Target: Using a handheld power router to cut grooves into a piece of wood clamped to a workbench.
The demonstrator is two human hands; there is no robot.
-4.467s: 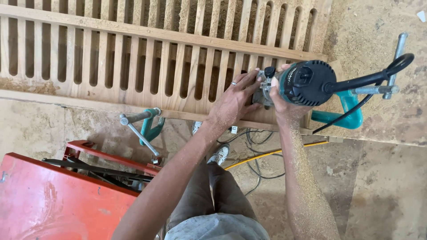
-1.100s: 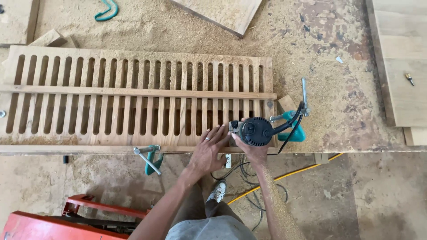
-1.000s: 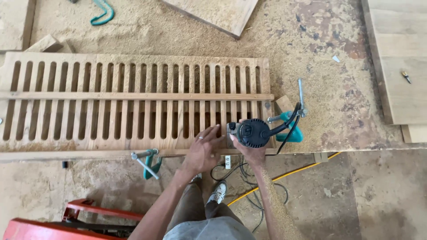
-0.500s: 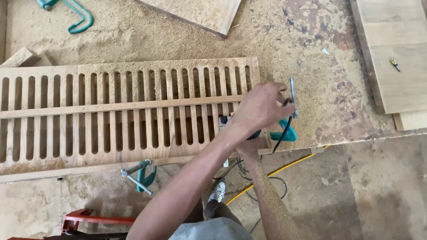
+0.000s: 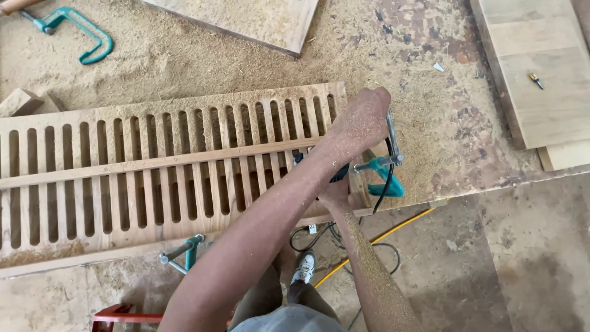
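The router [image 5: 335,172] sits on the slatted panel [image 5: 153,166] near the panel's right end, just below its long cross rail, and is almost wholly hidden under the left forearm; only a dark sliver of its body shows. The right hand [image 5: 335,195] is at the router from the near side; its fingers are hidden, so I cannot tell how they are set. The left hand [image 5: 362,120] reaches across the router to the panel's right end, fingers curled together around the top of the clamp's [image 5: 384,169] steel bar. This teal clamp bites the panel's right end to the bench [image 5: 430,123], and a black cord runs down beside it. Both arms are dusted with sawdust.

A second clamp [image 5: 184,253] grips the panel's near edge, left of the router. Behind the panel, on the sawdust, lie a third clamp [image 5: 80,34] at far left and a board [image 5: 258,21]. Right of the panel are stacked planks [image 5: 534,80]. Below the panel's near edge, a yellow cable [image 5: 381,237] crosses the floor by a shoe [image 5: 304,267].
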